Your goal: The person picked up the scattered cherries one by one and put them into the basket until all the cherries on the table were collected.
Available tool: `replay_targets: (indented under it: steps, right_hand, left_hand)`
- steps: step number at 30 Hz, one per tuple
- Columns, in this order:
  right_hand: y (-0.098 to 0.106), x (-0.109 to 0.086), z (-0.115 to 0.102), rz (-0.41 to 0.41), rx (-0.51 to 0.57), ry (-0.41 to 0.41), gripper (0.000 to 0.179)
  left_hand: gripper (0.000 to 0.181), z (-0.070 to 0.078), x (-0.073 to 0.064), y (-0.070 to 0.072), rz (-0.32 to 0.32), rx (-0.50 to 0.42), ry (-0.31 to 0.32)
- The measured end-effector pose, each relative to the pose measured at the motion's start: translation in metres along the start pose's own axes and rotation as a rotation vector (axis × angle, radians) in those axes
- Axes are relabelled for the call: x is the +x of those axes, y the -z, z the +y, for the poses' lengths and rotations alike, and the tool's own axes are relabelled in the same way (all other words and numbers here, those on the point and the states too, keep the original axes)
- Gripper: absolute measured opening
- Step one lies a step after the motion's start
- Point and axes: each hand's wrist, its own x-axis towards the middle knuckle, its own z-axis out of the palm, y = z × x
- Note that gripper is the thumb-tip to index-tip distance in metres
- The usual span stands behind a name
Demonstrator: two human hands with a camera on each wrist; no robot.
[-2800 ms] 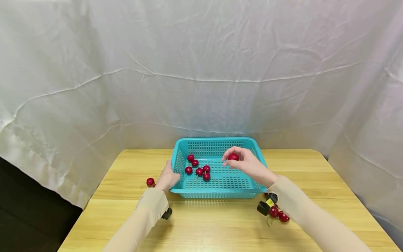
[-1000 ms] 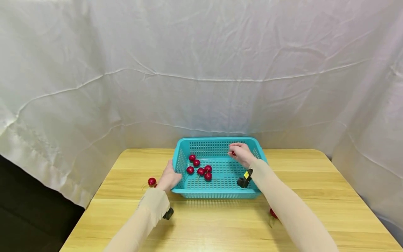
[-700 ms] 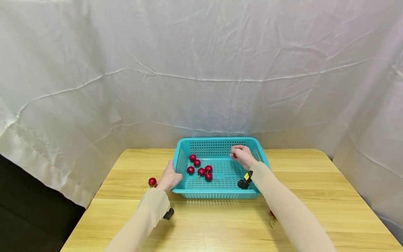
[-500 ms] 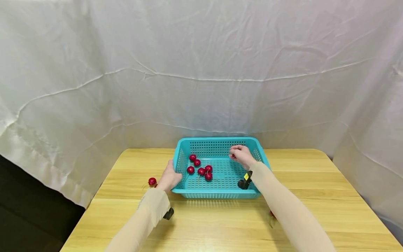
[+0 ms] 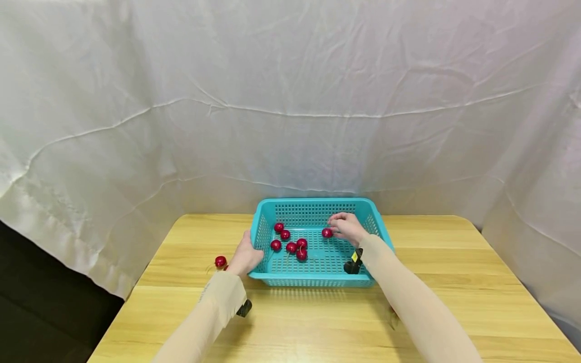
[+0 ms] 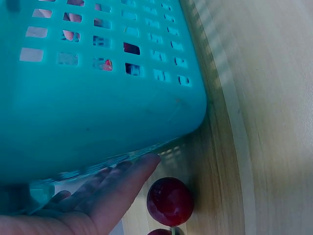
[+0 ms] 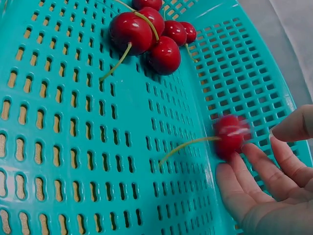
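A light wooden table (image 5: 454, 252) carries a teal perforated plastic basket (image 5: 313, 280). A loose red cherry (image 5: 220, 261) lies left of it.

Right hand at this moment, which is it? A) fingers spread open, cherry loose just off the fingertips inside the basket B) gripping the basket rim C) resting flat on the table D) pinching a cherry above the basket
A: in the right wrist view the right hand has its fingers spread open, and the blurred cherry sits just off them, over the floor of the teal basket.
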Motion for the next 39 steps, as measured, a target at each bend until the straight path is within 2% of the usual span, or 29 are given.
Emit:
replay_targets:
  steps: [6, 14, 21, 28, 39]
  right_hand:
    - [0.0, -0.001, -0.001, -0.008, -0.009, -0.002, 0.04]
    - [-0.001, 0.002, -0.003, 0.031, 0.017, -0.004, 0.04]
    - [-0.001, 0.003, -0.011, 0.052, 0.045, 0.03, 0.04]
    - [0.0, -0.002, -0.03, 0.047, 0.08, 0.053, 0.04]
    - [0.009, -0.021, -0.062, 0.032, 0.036, 0.168, 0.027]
  left_hand:
    - [0.074, 0.0, 0.0, 0.001, 0.001, 0.001, 0.003]
    - [0.075, -0.001, 0.0, 0.001, -0.006, -0.005, 0.006]
    - [0.076, 0.0, 0.0, 0.001, -0.007, -0.007, 0.0]
    - [0.074, 0.0, 0.0, 0.001, -0.006, -0.003, 0.003]
    - [0.076, -0.002, 0.004, 0.002, -0.015, -0.011, 0.009]
